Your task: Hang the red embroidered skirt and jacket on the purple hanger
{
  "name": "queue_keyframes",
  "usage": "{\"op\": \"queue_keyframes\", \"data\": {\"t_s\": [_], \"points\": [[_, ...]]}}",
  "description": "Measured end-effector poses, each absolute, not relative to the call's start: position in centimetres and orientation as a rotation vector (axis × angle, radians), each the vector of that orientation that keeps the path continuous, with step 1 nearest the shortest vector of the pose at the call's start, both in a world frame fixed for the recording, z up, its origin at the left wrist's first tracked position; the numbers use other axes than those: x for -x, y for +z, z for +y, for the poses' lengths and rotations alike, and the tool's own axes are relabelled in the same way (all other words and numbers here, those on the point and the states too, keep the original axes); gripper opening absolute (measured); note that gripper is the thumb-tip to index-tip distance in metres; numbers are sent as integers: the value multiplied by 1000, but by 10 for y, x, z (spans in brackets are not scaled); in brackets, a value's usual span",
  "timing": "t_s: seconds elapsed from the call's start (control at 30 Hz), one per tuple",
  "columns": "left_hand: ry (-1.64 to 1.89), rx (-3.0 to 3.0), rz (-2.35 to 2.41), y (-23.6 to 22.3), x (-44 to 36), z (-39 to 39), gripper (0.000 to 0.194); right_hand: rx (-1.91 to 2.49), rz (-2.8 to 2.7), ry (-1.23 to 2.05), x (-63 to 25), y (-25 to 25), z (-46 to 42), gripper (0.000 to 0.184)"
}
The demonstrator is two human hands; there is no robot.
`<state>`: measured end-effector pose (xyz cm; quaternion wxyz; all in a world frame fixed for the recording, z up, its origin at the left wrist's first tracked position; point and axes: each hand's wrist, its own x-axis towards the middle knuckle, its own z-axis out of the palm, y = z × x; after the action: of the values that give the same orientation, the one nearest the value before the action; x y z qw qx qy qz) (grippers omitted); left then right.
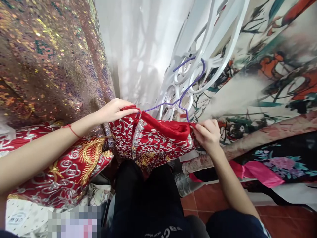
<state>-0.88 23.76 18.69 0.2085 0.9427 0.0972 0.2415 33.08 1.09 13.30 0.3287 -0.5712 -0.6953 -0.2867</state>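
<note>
A red garment [160, 142] with silver and gold embroidery hangs in front of me on a purple wire hanger [179, 99]. The hanger's hook shows above it, against white scrollwork. With fingers closed, my left hand [119, 110] grips the garment's upper left edge. On the other side my right hand [208, 132] pinches its upper right corner beside the hanger's bend. Plain red lining shows along the top edge between the hands. The garment's lower part drops toward my knees.
Sequinned fabric [49, 59] hangs at the left, above another red embroidered garment [66, 165]. White scrolled metalwork [223, 49] stands ahead. Patterned cloth [272, 76] covers the right side, over a fabric roll [237, 145] and black floral cloth [282, 158]. Red floor tiles [205, 198] lie below.
</note>
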Motion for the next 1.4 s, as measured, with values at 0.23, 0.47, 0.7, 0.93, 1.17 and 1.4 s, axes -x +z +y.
{"op": "queue_keyframes", "data": {"t_s": [0.23,0.47,0.7,0.93,1.17,1.4], "points": [[873,-2830,270,185,12,234,58,1568,-1644,-875,-329,113,30,23],[878,-3073,64,183,11,232,36,1563,-1682,-929,-329,121,29,27],[876,-3224,283,181,7,238,43,1483,-1458,-1129,-326,119,32,9],[971,-3231,297,177,7,242,44,1149,-1304,-1119,-231,67,23,22],[949,-3204,319,176,12,240,41,1490,-1222,277,-83,-36,64,24],[987,-3170,239,177,13,237,40,1648,-1003,371,-65,-50,94,32]]}}
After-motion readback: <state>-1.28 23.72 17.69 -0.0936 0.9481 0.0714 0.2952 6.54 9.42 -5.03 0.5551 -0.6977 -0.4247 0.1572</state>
